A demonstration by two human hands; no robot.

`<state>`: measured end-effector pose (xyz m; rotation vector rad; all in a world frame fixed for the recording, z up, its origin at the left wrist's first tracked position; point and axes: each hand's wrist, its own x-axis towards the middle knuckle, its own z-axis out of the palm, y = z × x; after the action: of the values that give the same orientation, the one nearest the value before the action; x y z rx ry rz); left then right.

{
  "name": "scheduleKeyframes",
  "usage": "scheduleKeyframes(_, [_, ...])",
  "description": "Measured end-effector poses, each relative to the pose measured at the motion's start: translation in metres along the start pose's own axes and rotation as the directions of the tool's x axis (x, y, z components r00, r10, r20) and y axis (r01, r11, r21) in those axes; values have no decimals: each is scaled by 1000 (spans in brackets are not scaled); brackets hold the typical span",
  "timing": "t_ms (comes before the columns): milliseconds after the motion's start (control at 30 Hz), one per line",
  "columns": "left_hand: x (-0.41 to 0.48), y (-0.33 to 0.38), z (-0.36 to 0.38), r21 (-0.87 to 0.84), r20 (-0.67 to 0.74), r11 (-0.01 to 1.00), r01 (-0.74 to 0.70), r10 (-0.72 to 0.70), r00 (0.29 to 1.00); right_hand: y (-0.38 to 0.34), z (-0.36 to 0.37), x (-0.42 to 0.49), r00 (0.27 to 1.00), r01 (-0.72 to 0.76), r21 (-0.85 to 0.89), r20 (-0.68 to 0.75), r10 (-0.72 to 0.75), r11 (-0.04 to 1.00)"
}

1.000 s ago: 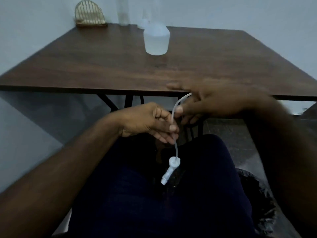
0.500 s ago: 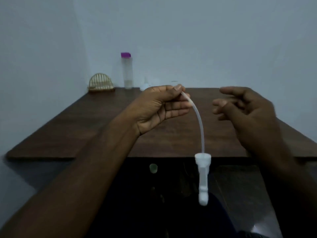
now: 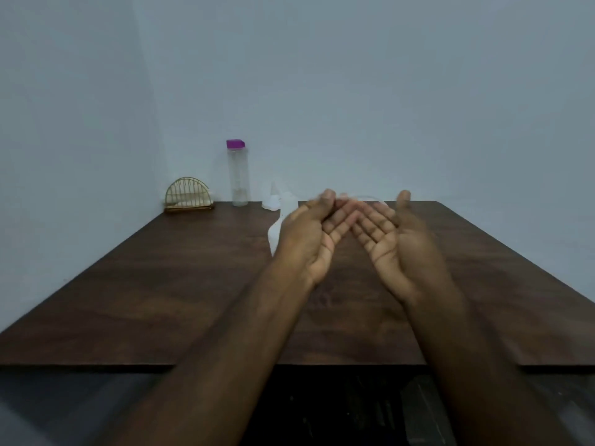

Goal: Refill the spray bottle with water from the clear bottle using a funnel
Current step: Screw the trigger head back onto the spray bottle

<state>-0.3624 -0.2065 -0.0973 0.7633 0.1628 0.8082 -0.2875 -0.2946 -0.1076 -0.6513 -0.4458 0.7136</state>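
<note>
A: Up at the back of the worktop (image 3: 180, 284), left of centre in the frame, stands a gold wire holder (image 3: 188, 196), then the clear bottle (image 3: 238, 175) with its purple cap (image 3: 235, 143), upright against the wall (image 3: 322, 75).

B: And the pale shape just right of it?

A: Small, whitish, possibly the funnel (image 3: 271, 197), too blurred to be sure. The spray bottle (image 3: 279, 225) sits mid-frame, mostly hidden behind the left hand (image 3: 309, 239).

B: The fingers?

A: Both hands raised, palms toward the camera. A thin clear tube (image 3: 367, 198) arcs between the fingertips; the left thumb and fingers curl narrow at one end. The right hand (image 3: 396, 243) is spread wide, fingers loose.

B: The room?

A: Dark wood-grain top, bare pale blue-grey walls meeting in the upper-left corner.
</note>
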Motion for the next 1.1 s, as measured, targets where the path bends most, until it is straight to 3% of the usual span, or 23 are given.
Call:
scheduleKeyframes(200, [10, -4, -25, 50, -1, 998, 46, -46, 999, 13, -11, 39, 983, 24, 163, -181, 6, 986])
scheduleKeyframes(267, [12, 0, -31, 158, 11, 985, 63, -66, 998, 11, -13, 47, 980, 37, 188, -200, 1, 981])
scheduleKeyframes(333, [15, 5, -42, 375, -5, 927, 26, -25, 1000, 4, -11, 55, 973, 63, 194, -229, -17, 979])
scheduleKeyframes(367, [18, 9, -50, 530, -23, 847, -34, 54, 998, 0, -9, 60, 971, 73, 190, -236, -27, 979])
scheduleKeyframes(433, [31, 16, -71, 800, -33, 578, -159, 308, 951, -8, -5, 70, 971, 88, 180, -236, -44, 980])
scheduleKeyframes(500, [45, 23, -91, 917, 3, 346, -199, 492, 871, -14, 1, 80, 970, 88, 156, -238, -49, 984])
scheduleKeyframes(600, [71, 32, -112, 953, 66, 219, -211, 529, 846, -16, 9, 90, 971, 63, 107, -236, -36, 992])
scheduleKeyframes(767, [96, 34, -116, 943, 185, 189, -275, 389, 902, -17, 13, 104, 964, 75, 72, -262, -53, 995])
scheduleKeyframes(933, [105, 34, -106, 912, 265, 180, -369, 430, 863, -12, 18, 117, 949, 100, 66, -307, -75, 993])
scheduleKeyframes(1100, [113, 35, -101, 924, 276, 138, -357, 404, 872, -5, 23, 127, 930, 131, 16, -350, -117, 991])
